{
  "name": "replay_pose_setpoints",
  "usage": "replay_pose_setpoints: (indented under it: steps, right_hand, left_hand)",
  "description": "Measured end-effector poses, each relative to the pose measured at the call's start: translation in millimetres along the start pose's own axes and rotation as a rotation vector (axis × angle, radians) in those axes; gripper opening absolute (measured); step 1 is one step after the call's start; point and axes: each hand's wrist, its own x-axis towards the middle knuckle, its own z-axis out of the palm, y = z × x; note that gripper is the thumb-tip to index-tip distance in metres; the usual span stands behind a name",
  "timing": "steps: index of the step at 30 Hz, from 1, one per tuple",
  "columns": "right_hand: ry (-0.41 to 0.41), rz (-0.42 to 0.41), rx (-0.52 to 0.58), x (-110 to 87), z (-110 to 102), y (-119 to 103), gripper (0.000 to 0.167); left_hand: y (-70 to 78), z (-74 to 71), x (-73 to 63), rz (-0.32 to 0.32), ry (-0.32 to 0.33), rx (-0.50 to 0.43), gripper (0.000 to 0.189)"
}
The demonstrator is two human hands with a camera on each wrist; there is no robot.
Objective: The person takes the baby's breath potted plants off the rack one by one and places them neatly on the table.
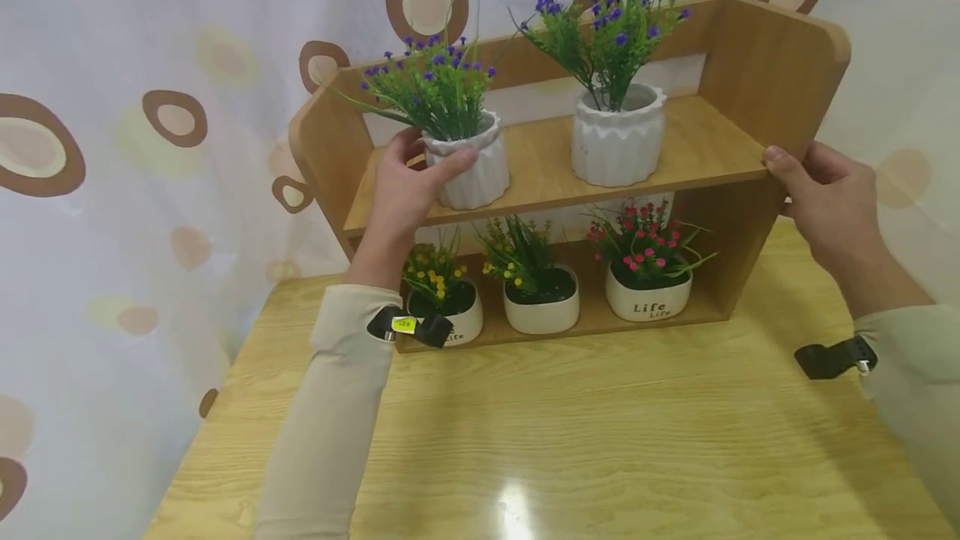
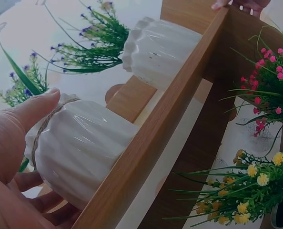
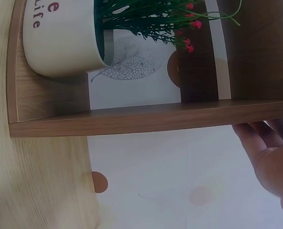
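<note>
My left hand (image 1: 408, 177) is around a white fluted flowerpot (image 1: 480, 169) with purple flowers, at the left of the upper shelf board. Its thumb lies across the front of the pot, and the fingers curl behind; in the left wrist view a string (image 2: 41, 131) circles the pot's neck. At the right, my right hand (image 1: 836, 198) grips the side panel of the wooden shelf (image 1: 787, 65), thumb at the front edge and fingers on the outer face. A second white fluted pot (image 1: 618, 140) with purple flowers stands on the same board.
On the lower board stand two cream pots with yellow flowers, a left one (image 1: 465, 315) and a middle one (image 1: 543, 307), and a right pot (image 1: 648, 298) with pink-red flowers, marked "Life". The shelf rests on a wooden table (image 1: 562, 423) before a patterned curtain (image 1: 150, 273).
</note>
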Motion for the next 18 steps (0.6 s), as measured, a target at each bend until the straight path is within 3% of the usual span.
replay_pose_setpoints:
  steps: [10, 18]
  right_hand:
    - [0.021, 0.026, -0.048, 1.0, -1.4, 4.0, 0.039]
    - [0.027, 0.025, -0.005, 1.1, -0.3, 2.9, 0.035]
  left_hand:
    - [1.9, 3.2, 7.3, -0.051, 0.009, 0.027, 0.081]
    - [2.7, 4.6, 8.5, -0.044, -0.002, 0.04, 0.082]
